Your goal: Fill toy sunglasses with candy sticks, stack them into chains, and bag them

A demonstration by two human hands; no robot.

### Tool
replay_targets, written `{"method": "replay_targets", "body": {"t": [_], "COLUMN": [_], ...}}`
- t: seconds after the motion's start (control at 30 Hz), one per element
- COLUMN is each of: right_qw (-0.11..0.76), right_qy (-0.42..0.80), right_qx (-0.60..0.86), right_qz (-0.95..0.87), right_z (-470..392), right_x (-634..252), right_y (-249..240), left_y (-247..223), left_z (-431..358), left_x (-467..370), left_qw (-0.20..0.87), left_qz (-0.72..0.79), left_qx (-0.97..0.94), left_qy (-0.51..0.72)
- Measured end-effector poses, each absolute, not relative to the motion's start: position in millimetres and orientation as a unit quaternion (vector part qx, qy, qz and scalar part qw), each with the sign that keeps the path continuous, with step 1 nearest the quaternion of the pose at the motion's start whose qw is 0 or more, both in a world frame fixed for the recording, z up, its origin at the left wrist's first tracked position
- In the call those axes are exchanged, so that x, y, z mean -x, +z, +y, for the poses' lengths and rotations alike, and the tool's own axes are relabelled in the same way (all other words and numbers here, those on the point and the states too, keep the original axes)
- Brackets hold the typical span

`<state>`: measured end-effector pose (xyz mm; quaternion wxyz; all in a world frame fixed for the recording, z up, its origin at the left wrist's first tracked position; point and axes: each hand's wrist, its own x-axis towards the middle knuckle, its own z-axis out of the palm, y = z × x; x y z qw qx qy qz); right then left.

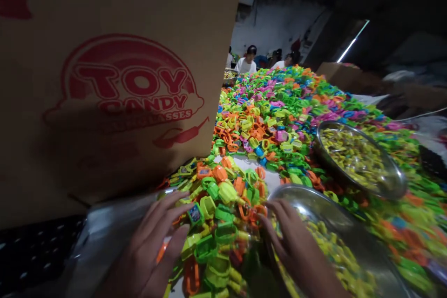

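Note:
Brightly coloured plastic toy watches point(223, 214) lie in a loose heap between my two hands. My left hand point(157, 237) is at the heap's left side, fingers stretched out and apart. Its fingertips are close to a toy watch with a picture on its face point(195, 213); whether they touch is unclear. My right hand point(296, 242) reaches over the near metal bowl point(289, 191), fingers extended, with the fingertips by an orange toy watch point(248, 214). I see nothing gripped in either hand. Small yellow pieces point(331, 242) fill part of this bowl, partly hidden under my right hand.
A large cardboard box point(139, 4) printed "Toy Candy" stands at the left. Behind the near heap rises a big mound of toy watches point(279, 116). A second metal bowl point(398, 181) of yellow pieces rests on it. Several people point(247, 63) are at the back.

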<state>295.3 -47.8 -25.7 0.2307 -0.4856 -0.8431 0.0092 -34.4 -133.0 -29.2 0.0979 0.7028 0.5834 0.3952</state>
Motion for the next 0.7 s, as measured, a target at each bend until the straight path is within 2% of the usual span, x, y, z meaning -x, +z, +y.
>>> {"method": "replay_targets", "body": {"t": [0.07, 0.2, 0.3, 0.37, 0.5, 0.7], "right_qw": [0.229, 0.151, 0.089, 0.052, 0.009, 0.046], "right_qy": [-0.019, -0.055, -0.064, -0.036, 0.052, 0.115], "right_qx": [0.509, 0.506, 0.502, 0.518, 0.545, 0.62], "right_qz": [-0.829, -0.847, -0.858, -0.853, -0.836, -0.774], "right_z": [-54, -70, -80, -83, -82, -90], "right_x": [-339, -415, -431, -425, -405, -412], "right_y": [-41, -96, -132, -141, -120, -74], "left_y": [-2, 36, 38, 27, -6, -32], "left_z": [-102, -14, 63, 110, 175, 209], "left_x": [24, -16, -64, -99, -155, -211], "left_qw": [0.131, 0.21, 0.238, 0.217, 0.201, 0.146], "left_qz": [0.532, 0.457, 0.413, 0.384, 0.361, 0.326], "left_qx": [-0.749, -0.803, -0.851, -0.89, -0.911, -0.933], "left_qy": [0.374, 0.32, 0.219, 0.112, 0.013, -0.037]}}
